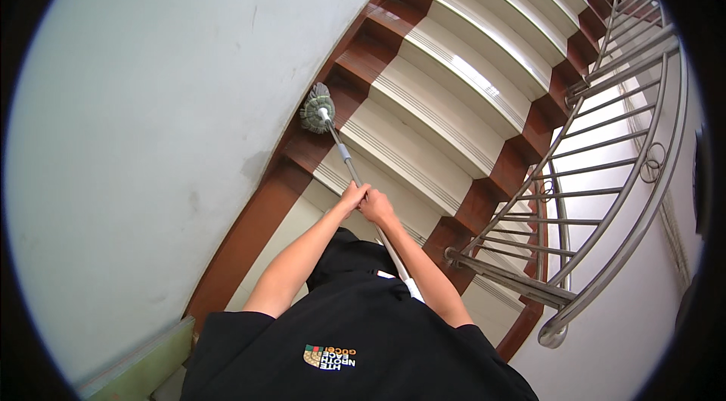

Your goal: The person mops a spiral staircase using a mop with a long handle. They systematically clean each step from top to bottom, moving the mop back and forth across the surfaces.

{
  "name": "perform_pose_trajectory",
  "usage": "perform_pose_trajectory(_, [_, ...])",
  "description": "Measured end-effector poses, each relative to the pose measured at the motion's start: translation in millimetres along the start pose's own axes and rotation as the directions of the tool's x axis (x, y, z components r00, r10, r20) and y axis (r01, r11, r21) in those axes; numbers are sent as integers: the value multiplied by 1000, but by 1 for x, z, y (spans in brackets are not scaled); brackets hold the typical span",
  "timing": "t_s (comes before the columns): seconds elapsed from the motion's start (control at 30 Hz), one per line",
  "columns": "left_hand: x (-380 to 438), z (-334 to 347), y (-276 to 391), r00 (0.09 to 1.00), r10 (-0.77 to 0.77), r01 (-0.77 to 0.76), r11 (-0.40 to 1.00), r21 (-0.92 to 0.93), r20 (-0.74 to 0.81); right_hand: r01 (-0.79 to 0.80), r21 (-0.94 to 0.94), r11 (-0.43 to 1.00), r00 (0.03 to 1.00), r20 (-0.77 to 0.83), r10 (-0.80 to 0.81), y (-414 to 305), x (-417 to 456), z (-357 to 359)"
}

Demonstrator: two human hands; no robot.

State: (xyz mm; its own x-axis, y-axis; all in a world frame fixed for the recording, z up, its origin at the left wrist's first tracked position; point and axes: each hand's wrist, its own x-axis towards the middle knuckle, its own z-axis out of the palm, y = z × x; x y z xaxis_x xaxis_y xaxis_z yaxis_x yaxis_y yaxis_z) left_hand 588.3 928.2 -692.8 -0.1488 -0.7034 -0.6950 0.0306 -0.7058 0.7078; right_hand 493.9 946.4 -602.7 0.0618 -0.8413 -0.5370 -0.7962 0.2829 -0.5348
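Note:
Both my hands are closed around the metal handle of a mop (350, 169), close together in front of my body. My left hand (354, 197) is the one on the picture's left, and my right hand (376, 206) grips the handle right beside it. The grey-green string mop head (319, 109) rests at the wall side of a lower stair, on the dark red-brown border. Below my hands the handle passes along my right forearm, with its white end (414, 290) by my black shirt.
Cream stairs (420, 111) with red-brown borders rise toward the upper right. A pale, scuffed wall (164, 94) runs along their left. A curved metal railing (624, 242) bounds the right side. A greenish panel (144, 364) stands at the lower left.

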Motion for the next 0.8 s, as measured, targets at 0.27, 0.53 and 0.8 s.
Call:
perform_pose_trajectory(0.27, [-16,77,-16,960,-164,88,947,309,228,-183,191,964,978,-66,198,70,-48,-19])
perform_pose_trajectory(0.53, [-82,221,-75,653,-531,55,744,666,540,-348,674,652,822,-115,557,182,-191,-8])
perform_pose_trajectory(0.8, [-141,294,-105,455,-499,-105,792,601,737,-641,495,587,534,-261,804,183,-271,-37])
